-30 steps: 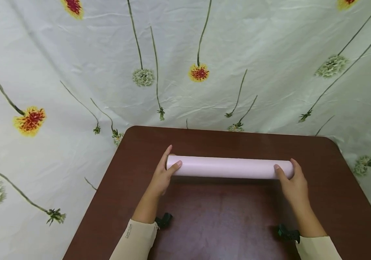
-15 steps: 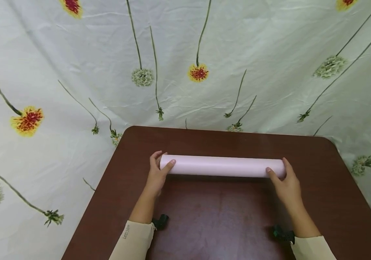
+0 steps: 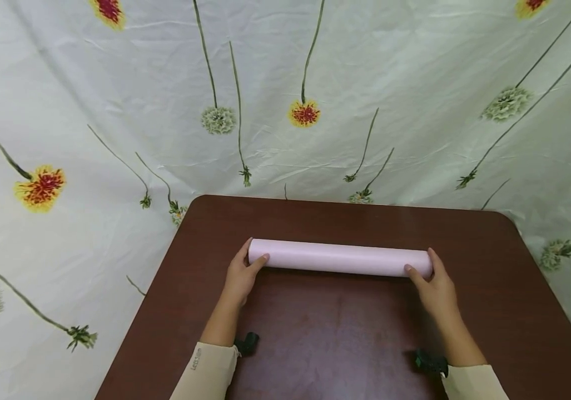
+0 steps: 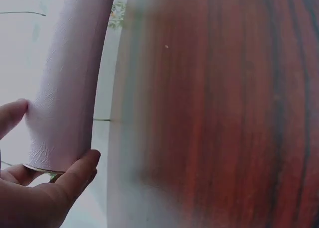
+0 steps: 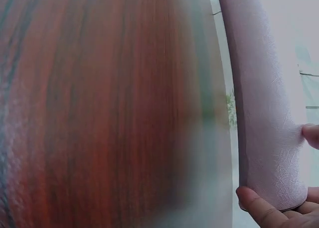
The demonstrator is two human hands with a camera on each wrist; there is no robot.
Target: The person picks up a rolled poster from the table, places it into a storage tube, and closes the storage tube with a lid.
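Observation:
A long pale pink roll [image 3: 337, 258] lies crosswise over the dark brown table in the head view. My left hand [image 3: 240, 276] grips its left end, thumb on the near side and fingers around the end. At the right end my right hand [image 3: 437, 290] holds it the same way. In the left wrist view the roll [image 4: 67, 83] has a textured surface with small creases near its end, and my left hand [image 4: 45, 198] cups that end. The right wrist view shows my right hand [image 5: 276, 213] with fingertips under the other end of the roll [image 5: 266, 103].
The brown wooden table [image 3: 330, 344] has rounded far corners. Behind it and along its sides hangs a pale cloth [image 3: 415, 66] printed with flowers and stems. Dark wrist devices [image 3: 247, 344] sit by both sleeve cuffs.
Both hands have shifted left with the roll, the right hand a little more. The roll's right end now sits slightly lower in view. The left fingers have changed position around the end.

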